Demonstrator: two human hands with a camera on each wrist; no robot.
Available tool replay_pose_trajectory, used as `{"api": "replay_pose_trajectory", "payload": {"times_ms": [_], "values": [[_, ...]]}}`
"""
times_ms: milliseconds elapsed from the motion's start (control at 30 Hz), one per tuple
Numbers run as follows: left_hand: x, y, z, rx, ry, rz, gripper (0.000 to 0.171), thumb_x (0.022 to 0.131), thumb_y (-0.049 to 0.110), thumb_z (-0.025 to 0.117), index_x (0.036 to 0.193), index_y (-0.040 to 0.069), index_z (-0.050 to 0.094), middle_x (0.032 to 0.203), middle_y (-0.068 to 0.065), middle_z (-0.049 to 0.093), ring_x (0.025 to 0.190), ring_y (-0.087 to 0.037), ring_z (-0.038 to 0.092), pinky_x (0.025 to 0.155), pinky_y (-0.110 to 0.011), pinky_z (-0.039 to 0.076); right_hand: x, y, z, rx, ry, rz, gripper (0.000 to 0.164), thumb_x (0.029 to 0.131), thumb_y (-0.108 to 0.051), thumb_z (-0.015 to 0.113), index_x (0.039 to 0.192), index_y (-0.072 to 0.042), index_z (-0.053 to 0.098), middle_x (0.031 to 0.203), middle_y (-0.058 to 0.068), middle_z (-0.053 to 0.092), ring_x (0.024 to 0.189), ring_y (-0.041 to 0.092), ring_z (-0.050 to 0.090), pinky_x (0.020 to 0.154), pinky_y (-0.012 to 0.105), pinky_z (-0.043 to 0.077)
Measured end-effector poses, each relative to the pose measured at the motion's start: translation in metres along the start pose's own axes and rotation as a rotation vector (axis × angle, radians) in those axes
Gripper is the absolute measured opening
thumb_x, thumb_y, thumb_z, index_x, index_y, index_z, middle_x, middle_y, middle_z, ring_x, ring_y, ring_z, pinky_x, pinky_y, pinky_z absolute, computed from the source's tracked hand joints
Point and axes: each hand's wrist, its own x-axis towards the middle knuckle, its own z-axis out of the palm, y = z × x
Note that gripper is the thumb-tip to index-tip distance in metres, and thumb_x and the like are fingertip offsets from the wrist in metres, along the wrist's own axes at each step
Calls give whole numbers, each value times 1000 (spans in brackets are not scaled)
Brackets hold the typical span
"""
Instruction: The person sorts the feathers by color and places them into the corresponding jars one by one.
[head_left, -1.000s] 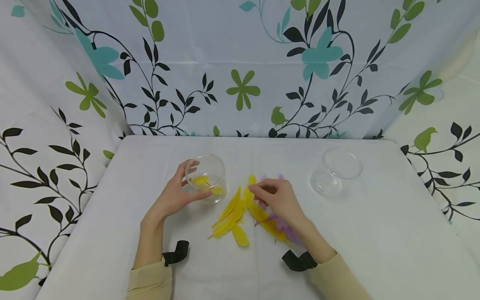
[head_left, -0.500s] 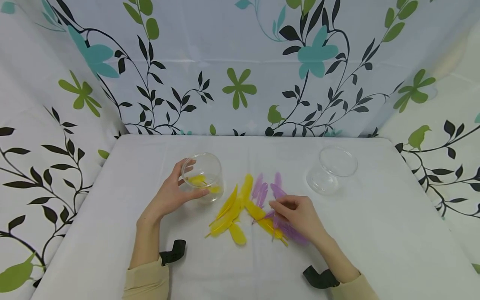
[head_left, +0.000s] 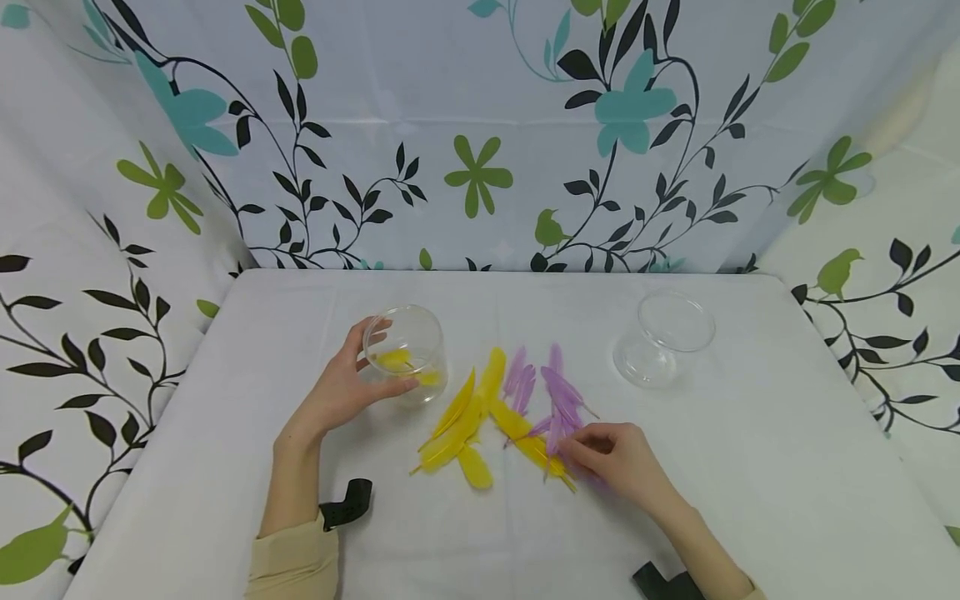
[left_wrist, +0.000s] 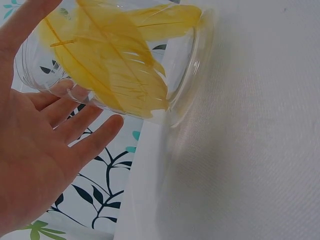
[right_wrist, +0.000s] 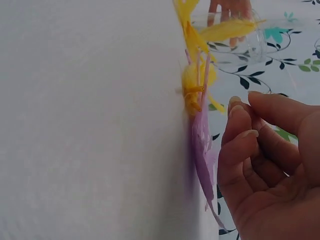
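Observation:
My left hand [head_left: 341, 387] grips a clear round jar [head_left: 442, 367], thumb on the near side and fingers behind it. Several yellow feathers [left_wrist: 107, 65] show through its wall, and the jar tips toward me. Over the near end of a bunch of purple feathers [head_left: 564, 400], my right hand [head_left: 611, 458] hovers with loosely curled fingers. In the right wrist view its thumb and index fingertips are close together, with nothing seen between them. Yellow feathers [head_left: 453, 437] lie on the white cloth left of the purple ones, and a few cross under them.
A second clear jar [head_left: 652, 367] stands on the white-covered table [head_left: 750, 467] at the right. A patterned curtain [head_left: 480, 100] with leaves and flowers closes off the back and both sides.
My right hand has moved right and toward me, from the yellow feathers to the near end of the purple ones, uncovering more of them. The left hand keeps its grip on the jar.

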Motion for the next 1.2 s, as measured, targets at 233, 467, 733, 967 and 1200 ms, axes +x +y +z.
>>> {"api": "replay_pose_trajectory", "payload": {"times_ms": [233, 467, 733, 967, 1200], "values": [[0, 0, 0, 4, 6, 4, 101, 76, 52, 83, 154, 28, 24, 159, -9, 34, 145, -34, 33, 117, -59, 31, -7, 7, -1, -117, -60, -64, 12, 87, -27, 78, 87, -15, 77, 75, -9, 70, 63, 5, 58, 58, 21, 53], [0, 0, 1, 8, 5, 5, 103, 76, 52, 83, 155, 27, 23, 159, -8, 34, 145, -34, 33, 117, -59, 31, -12, 5, -4, -211, -116, -110, 13, 84, -30, 81, 82, -18, 77, 71, -13, 66, 62, 2, 54, 59, 20, 51], [1, 0, 0, -1, -1, 19, 102, 77, 50, 84, 155, 25, 23, 158, -9, 35, 145, -32, 33, 118, -57, 30, -14, 7, -6, -279, -199, -144, 20, 81, -35, 83, 72, -23, 70, 62, -16, 58, 57, -1, 48, 53, 19, 45], [0, 0, 0, 3, 2, 21, 102, 77, 49, 83, 155, 25, 23, 158, -9, 35, 145, -31, 33, 118, -57, 30, -13, 9, -6, -279, -225, -178, 12, 83, -25, 81, 75, -22, 73, 63, -17, 58, 57, -2, 49, 53, 19, 47], [0, 0, 0, -1, -2, 11, 102, 77, 51, 83, 155, 26, 22, 159, -9, 34, 145, -34, 33, 116, -60, 32, -13, 5, -8, -258, -211, -211, 9, 84, -22, 80, 78, -19, 75, 66, -17, 62, 59, -2, 52, 55, 20, 50]]}}
